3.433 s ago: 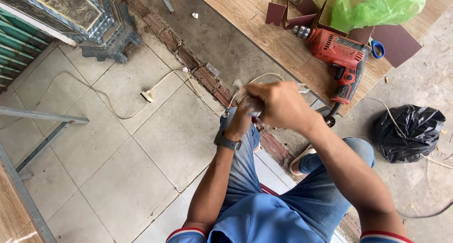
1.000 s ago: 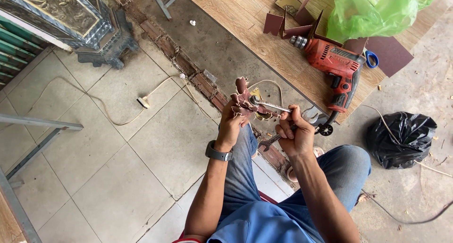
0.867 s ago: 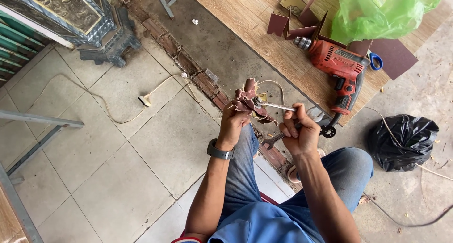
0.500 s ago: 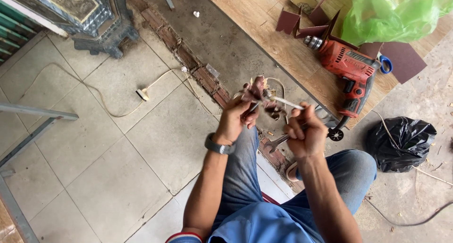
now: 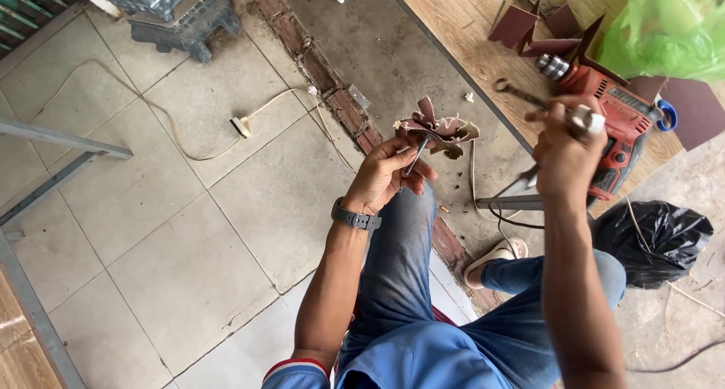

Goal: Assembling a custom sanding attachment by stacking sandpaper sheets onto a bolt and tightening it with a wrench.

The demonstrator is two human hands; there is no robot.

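- Left hand (image 5: 387,176): raised in front of the knees, fingers curled round a thin metal rod (image 5: 414,156). Closed on it.
- Rod: runs up from the left hand into a brown bunch (image 5: 438,129) of crumpled, petal-like pieces, which sits at its top end. Held well above the floor, over the brick strip (image 5: 332,94).
- Right hand (image 5: 563,151): raised higher and to the right, apart from the bunch. Closed round a small white-ended piece (image 5: 591,121); a dark wrench (image 5: 521,94) sticks out to the left above the fingers. What else the grip holds cannot be told.
- Watch (image 5: 355,218): grey strap, left wrist.
- Red drill (image 5: 615,125): lies on the wooden board (image 5: 453,34), just behind the right hand, untouched.
- Brown card pieces (image 5: 521,26): folded offcuts on the board, beside the drill's chuck.
- Green bag (image 5: 664,26): top right corner, on the board.
- Black bag (image 5: 657,238): on the floor, right of the knee.
- White cable with plug (image 5: 242,125): loose on the tiled floor (image 5: 151,208).
- Metal bar (image 5: 513,202): flat on the ground by the sandalled foot.
- Progress, as a judgement: the bunch is mounted on the rod and looks gathered; the tool is lifted clear of it, so any tightening or fixing at the joint seems either paused or not yet finished. Loose offcuts remain unused.
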